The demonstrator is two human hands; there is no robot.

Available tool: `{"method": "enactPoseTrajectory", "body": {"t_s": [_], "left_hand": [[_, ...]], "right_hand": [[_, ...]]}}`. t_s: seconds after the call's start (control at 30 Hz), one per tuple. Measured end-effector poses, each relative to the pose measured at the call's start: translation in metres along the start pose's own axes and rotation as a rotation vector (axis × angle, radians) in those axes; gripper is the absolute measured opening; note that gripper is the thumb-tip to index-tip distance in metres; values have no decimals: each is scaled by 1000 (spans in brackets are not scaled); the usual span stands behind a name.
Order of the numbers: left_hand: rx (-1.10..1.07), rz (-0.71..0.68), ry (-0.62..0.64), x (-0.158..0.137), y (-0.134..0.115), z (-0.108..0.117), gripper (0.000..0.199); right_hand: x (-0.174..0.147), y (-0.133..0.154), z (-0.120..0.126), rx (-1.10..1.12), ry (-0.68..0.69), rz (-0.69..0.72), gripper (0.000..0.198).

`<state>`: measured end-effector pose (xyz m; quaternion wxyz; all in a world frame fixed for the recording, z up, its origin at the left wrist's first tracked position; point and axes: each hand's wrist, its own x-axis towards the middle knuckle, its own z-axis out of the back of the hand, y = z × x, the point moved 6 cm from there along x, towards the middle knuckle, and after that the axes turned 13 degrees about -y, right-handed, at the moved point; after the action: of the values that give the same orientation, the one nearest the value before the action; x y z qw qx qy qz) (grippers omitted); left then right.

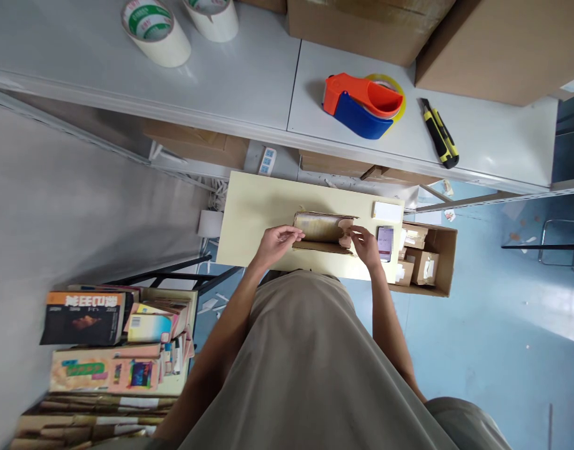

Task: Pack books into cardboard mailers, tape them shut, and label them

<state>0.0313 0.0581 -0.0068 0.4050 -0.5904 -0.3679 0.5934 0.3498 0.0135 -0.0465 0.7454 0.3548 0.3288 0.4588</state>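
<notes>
The open cardboard box (317, 232) sits mid-length on the cream tabletop (263, 200), nearer its near edge than its far one. Its long axis runs left to right, roughly along the tabletop's long edges, and its opening faces up.

Books (85, 319) are stacked beyond the tabletop's near left corner. Along its right end lie a white box (386, 211), by the far right corner, and a phone (385, 244), nearer the near edge. Just past the right edge, a carton (448, 262) holds small boxes (425, 267).

The left hand (277, 245) is half curled, fingertips at the box's left end; whether it grips the wall I cannot tell. The right hand (364, 245) has thumb and fingers drawn together, pinching the torn brown flap (345, 232) at the box's right end.
</notes>
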Motion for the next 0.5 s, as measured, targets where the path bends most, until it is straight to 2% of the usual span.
{"method": "enactPoseTrajectory", "body": {"t_s": [0.3, 0.5], "left_hand": [[-2, 30, -30, 0, 2, -1, 60], [-11, 27, -42, 1, 2, -4, 61]], "right_hand": [[-1, 9, 0, -54, -4, 40, 42], [-3, 27, -4, -167, -20, 136, 34]]}}
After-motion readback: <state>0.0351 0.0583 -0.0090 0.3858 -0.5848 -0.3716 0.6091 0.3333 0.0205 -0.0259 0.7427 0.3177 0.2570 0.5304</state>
